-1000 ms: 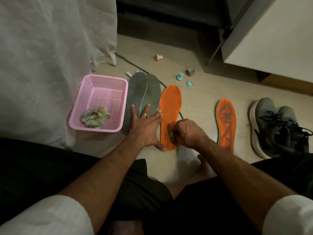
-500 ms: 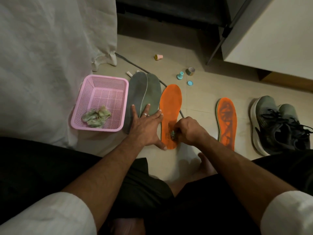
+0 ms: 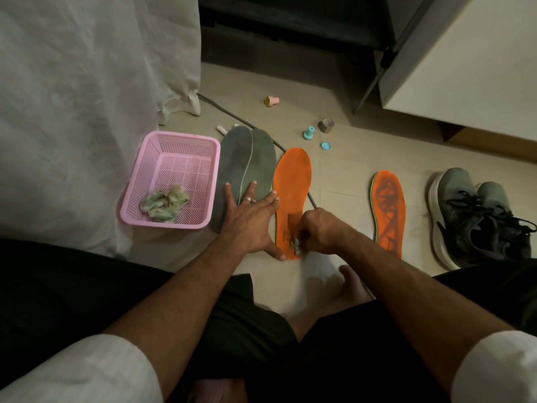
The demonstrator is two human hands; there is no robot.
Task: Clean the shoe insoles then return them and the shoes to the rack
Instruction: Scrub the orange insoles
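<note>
A: How far along is the cleaning?

B: Midway, I'd judge. The right hand (image 3: 318,232) is closed on a small wipe (image 3: 297,244), pressed to the near end of the orange insole (image 3: 292,181). The left hand (image 3: 252,221) lies open and flat, pinning that insole and the two grey insoles (image 3: 247,158) beside it.

A: And what's left?

B: The second orange insole (image 3: 388,210), further right, looks smudged. The shoes (image 3: 476,216) sit at far right, no rack in view. Used wipes (image 3: 164,202) lie in the pink basket (image 3: 177,141).
</note>
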